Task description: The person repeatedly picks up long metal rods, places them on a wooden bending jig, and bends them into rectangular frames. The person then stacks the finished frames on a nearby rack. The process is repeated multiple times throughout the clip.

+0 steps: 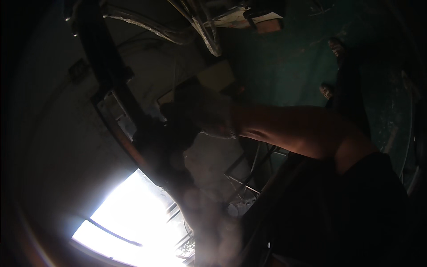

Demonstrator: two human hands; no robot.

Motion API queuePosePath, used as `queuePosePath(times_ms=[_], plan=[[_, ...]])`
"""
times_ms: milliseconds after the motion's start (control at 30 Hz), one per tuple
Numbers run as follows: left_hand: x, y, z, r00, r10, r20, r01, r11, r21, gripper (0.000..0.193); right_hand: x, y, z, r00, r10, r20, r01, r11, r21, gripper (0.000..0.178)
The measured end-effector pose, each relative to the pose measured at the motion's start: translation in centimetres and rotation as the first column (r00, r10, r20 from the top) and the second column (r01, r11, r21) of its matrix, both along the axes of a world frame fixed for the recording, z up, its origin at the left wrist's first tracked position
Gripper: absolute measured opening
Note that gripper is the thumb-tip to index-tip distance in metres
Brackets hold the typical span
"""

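Deep shadow covers most of the scene. My right forearm crosses from the right, and my right hand (207, 109), in a greyish glove, is closed near the middle. Whatever its fingers hold is lost in the dark. Just left of and below it, my left hand (162, 138) shows as a black silhouette, its arm rising from the lower edge. That hand looks closed at the lower end of a dark bar (100, 53) slanting down from the upper left; darkness hides what it grips. A tan flat piece (216, 78) lies behind my right hand.
Bright light glares through a window-like opening (129, 222) at lower left. Bent pipes or cables (195, 26) hang at the top. A thin metal frame (249, 178) stands below my right forearm. Shoes (327, 91) and dark trouser legs show on the green floor (284, 66).
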State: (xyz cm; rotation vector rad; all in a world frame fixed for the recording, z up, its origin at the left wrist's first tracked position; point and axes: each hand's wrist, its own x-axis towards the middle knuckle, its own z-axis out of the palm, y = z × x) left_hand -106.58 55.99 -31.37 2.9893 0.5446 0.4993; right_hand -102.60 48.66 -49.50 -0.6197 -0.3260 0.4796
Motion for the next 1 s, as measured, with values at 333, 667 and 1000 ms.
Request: queuePosePath(times_ms=[333,667,1000], plan=[[-1.0,1.2,0.5,0.919,-0.277,-0.279,0.391,0.571,0.722,0.018,0.0,3.6,0.7,0.964,-0.132,0.231,0.15,0.987,-0.059,0.028],[-0.1,-0.8,-0.3,0.972,-0.228,0.063,0.229,0.84,-0.493,0.024,4.4,-4.0,1.1,0.984,0.175,0.043,-0.18,0.955,0.235,0.033],[2.6,-5.4,0.5,0.98,0.195,-0.034,-0.078,0.223,-0.972,0.039,11.9,-4.7,5.4,0.682,0.377,-0.627,-0.236,0.925,0.299,0.036]])
